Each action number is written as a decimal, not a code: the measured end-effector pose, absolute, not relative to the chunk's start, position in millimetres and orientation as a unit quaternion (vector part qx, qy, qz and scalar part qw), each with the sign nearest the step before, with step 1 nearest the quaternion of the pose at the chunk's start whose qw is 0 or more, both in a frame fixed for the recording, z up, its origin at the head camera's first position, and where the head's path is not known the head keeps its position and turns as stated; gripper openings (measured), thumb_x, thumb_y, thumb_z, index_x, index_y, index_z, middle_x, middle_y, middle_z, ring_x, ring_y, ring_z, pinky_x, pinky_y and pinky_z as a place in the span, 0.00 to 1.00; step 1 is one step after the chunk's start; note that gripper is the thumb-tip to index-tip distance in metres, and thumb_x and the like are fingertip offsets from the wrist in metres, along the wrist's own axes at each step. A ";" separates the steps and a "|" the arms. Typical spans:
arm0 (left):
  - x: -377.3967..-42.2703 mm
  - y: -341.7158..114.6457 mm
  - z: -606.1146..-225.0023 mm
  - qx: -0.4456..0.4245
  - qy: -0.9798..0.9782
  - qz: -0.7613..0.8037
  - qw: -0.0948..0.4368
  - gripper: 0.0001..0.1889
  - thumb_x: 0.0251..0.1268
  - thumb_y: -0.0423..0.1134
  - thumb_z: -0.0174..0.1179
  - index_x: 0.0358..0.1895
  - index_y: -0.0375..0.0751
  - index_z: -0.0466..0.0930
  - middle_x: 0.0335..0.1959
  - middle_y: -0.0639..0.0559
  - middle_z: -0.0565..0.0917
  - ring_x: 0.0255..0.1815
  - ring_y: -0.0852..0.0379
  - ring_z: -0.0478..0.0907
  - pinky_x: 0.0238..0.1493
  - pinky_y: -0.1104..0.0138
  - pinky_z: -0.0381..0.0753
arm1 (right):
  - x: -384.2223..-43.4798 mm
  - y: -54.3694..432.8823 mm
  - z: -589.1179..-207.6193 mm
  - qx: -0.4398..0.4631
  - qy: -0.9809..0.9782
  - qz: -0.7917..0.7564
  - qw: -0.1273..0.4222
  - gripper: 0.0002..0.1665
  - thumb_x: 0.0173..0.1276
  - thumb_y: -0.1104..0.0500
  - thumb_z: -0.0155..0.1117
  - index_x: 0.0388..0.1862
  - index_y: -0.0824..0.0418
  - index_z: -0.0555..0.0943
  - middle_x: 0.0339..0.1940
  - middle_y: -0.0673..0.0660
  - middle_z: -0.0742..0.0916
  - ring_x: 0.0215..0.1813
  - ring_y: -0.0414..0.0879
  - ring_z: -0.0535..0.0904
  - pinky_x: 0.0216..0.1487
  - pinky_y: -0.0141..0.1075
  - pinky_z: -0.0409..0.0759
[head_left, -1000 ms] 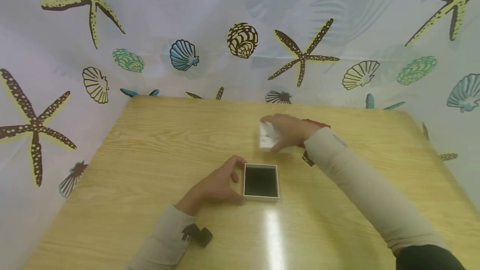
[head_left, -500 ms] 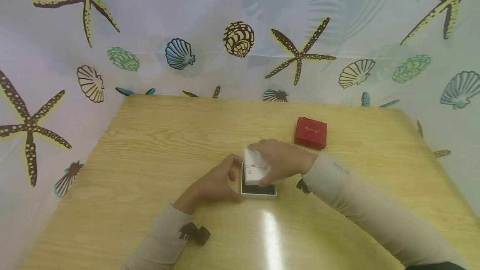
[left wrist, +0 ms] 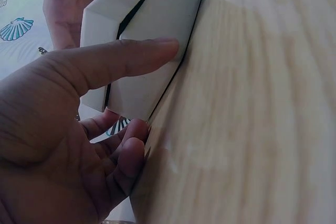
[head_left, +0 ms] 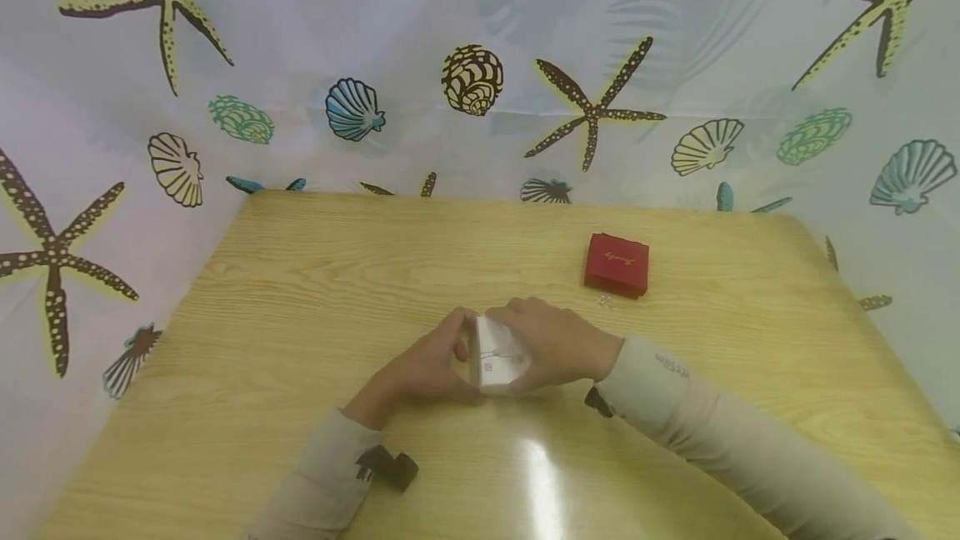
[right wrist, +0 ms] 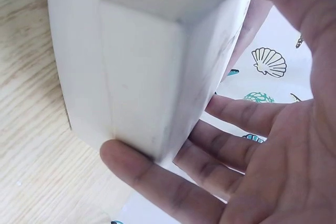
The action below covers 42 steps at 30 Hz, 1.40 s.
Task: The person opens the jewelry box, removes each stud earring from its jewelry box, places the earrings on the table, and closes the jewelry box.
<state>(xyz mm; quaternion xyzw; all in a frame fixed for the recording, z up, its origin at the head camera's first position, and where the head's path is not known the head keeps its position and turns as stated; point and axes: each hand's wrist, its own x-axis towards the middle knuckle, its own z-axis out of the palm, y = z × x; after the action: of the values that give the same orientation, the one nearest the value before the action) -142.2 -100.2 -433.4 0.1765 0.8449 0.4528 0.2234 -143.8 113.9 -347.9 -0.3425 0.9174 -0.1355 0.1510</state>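
A white box lid (head_left: 495,369), printed with fine lines and a small reddish mark, sits over a white box base (left wrist: 157,66) on the table. My right hand (head_left: 558,348) grips the lid between thumb and fingers. From the other side, my left hand (head_left: 427,365) holds the base, its thumb along one wall. In the left wrist view a dark wedge-shaped gap shows between lid and base, so the lid lies slightly tilted. On the side in the right wrist view only a thin seam shows. The base's dark inside is hidden from the head view.
A red box (head_left: 617,265) with gold lettering stands farther back to the right. Some tiny shiny pieces (head_left: 605,301) lie just in front of it. The wooden table (head_left: 337,273) meets a cloth (head_left: 420,15) patterned with shells and starfish.
My right hand has brought the lid left and toward me, down onto the base. The red box has come into full view. My left hand has stayed at the base.
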 end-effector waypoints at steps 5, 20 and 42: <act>-141.8 -100.2 -434.3 0.181 0.846 0.452 0.219 0.50 0.37 0.40 0.82 0.67 0.47 0.60 0.55 0.47 0.76 0.50 0.51 0.75 0.45 0.62 0.77 | -141.9 113.4 -351.3 -0.337 0.921 -0.126 0.149 0.49 0.48 0.42 0.80 0.67 0.57 0.72 0.47 0.53 0.81 0.44 0.45 0.72 0.33 0.32 0.74; -142.0 -100.2 -440.6 0.183 0.848 0.451 0.208 0.49 0.38 0.40 0.81 0.67 0.48 0.61 0.56 0.49 0.76 0.50 0.52 0.75 0.46 0.62 0.77 | -139.2 111.5 -356.5 -0.323 0.927 -0.123 0.145 0.49 0.48 0.42 0.79 0.68 0.56 0.71 0.49 0.53 0.81 0.46 0.46 0.73 0.33 0.34 0.74; -138.4 -98.6 -441.6 0.192 0.853 0.441 0.204 0.52 0.39 0.38 0.80 0.71 0.40 0.58 0.53 0.43 0.76 0.50 0.51 0.74 0.46 0.63 0.76 | -137.1 111.1 -371.9 -0.313 0.934 -0.106 0.134 0.51 0.49 0.40 0.79 0.69 0.58 0.70 0.49 0.55 0.82 0.43 0.45 0.74 0.32 0.35 0.75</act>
<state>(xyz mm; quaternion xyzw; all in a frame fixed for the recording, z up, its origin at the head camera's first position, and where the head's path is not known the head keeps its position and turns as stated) -138.4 -98.6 -441.6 0.1915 0.8528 0.4410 0.2040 -137.1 111.1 -371.9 -0.3130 0.9342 -0.1060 0.1340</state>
